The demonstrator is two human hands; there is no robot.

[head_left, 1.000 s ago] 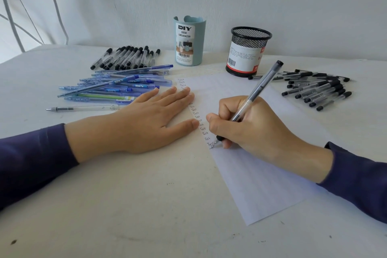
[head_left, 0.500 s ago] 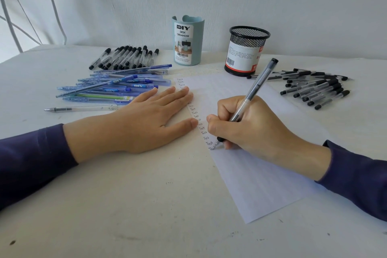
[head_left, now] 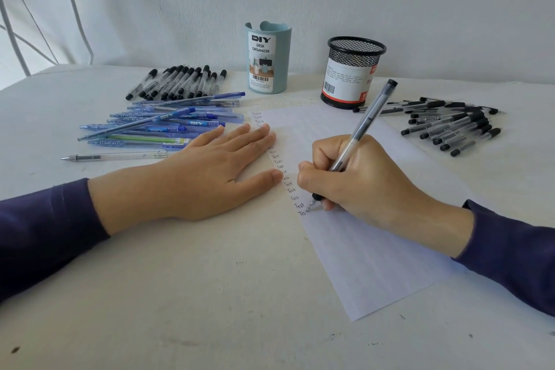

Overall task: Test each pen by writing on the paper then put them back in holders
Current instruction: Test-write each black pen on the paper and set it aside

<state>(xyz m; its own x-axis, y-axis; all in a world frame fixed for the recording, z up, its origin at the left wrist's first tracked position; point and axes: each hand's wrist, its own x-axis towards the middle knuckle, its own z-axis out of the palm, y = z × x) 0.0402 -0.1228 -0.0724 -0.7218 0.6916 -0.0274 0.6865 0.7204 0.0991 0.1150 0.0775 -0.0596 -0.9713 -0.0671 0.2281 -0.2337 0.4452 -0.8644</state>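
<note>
Mid-task. Right hand [head_left: 360, 183] pinches a clear pen [head_left: 365, 126] in its fingers, tip on the paper [head_left: 375, 249], adding to a margin column of "Test". Left hand [head_left: 204, 177] lies flat, fingers straight and together, on the paper's edge. Blue holder [head_left: 267, 57] and mesh holder [head_left: 351, 72] show no pens above their rims. Blue pens [head_left: 162, 126] and black pens [head_left: 450, 126] lie loose on the table [head_left: 180, 294]; returning likely not begun.

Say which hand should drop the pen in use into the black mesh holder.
Right hand: it grips the pen, and the mesh holder stands on its side. Left hand lies flat on the paper's edge.
</note>
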